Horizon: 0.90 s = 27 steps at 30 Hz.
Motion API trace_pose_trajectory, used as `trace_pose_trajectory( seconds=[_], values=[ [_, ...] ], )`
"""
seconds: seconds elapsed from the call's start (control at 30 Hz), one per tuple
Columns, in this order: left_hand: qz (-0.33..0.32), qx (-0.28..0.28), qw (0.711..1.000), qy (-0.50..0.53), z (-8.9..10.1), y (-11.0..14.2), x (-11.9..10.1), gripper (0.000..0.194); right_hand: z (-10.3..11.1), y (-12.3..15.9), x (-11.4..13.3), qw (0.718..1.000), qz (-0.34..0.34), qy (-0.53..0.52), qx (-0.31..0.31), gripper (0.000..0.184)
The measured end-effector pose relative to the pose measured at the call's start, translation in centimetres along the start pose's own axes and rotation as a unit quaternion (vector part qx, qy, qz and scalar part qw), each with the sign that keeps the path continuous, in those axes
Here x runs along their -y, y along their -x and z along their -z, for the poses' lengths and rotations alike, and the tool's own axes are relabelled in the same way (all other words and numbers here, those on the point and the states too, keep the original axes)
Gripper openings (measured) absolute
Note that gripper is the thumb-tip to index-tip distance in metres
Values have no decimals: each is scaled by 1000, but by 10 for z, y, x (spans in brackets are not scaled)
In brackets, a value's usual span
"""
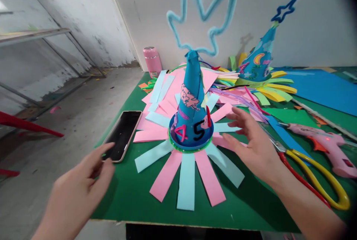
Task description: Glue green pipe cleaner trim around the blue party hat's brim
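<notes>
A blue cone hat (192, 109) stands upright on the table, with a pink 4, a black 5 and other small figures on its side. Pink and light-blue paper strips (186, 188) fan out around its brim, and a light-blue fuzzy wire shape (205, 16) rises from its tip. My right hand (251, 143) is open just right of the hat, its fingers over the strips on that side. To the left, my left hand (86, 180) is open at the lower end of a dark-screened phone (122, 132); whether a fingertip touches the phone, I cannot tell.
At the right lie yellow-and-red-handled scissors (318, 176) and a pink glue gun (326, 147). Behind stand a second decorated cone hat (259, 61) and a pink bottle (152, 61). Paper sheets and fuzzy wires cover the back. The green table's (125, 195) front edge is close.
</notes>
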State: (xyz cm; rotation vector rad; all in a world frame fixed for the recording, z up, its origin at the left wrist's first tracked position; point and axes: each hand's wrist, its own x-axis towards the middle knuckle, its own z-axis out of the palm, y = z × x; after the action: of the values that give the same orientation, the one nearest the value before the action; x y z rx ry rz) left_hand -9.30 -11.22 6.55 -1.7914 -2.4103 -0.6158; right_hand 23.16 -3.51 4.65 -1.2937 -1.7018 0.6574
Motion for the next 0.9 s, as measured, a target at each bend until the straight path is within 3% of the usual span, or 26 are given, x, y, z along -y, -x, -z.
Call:
trace_pose_trajectory(
  seconds=[0.03, 0.13, 0.27, 0.37, 0.47, 0.67, 0.8, 0.9],
  values=[
    [-9, 40, 999, 13, -4, -1, -15, 30, -1, -6, 5, 1000, 12, 6, 24, 66],
    [-81, 78, 991, 70, -17, -3, -59, 36, -10, -30, 15, 995, 63, 5, 82, 88],
    [-139, 70, 979, 134, -31, 2, -88, 36, -24, -64, 16, 981, 95, -60, 158, 108],
    [-119, 74, 979, 150, -34, 5, -85, 36, -30, -78, 14, 962, 109, -118, 219, 111],
    [-91, 74, 983, 142, -32, 7, -71, 34, -32, -80, 15, 954, 127, -129, 239, 107],
    [-59, 39, 989, 127, -23, 9, -50, 33, -27, -65, 29, 959, 177, -84, 204, 106],
    [-25, 27, 992, 122, -15, 11, -46, 34, -16, -55, 49, 961, 221, -41, 163, 102],
    [2, -14, 993, 119, -7, 11, -46, 36, -9, -52, 66, 959, 247, -21, 137, 97]
  ],
)
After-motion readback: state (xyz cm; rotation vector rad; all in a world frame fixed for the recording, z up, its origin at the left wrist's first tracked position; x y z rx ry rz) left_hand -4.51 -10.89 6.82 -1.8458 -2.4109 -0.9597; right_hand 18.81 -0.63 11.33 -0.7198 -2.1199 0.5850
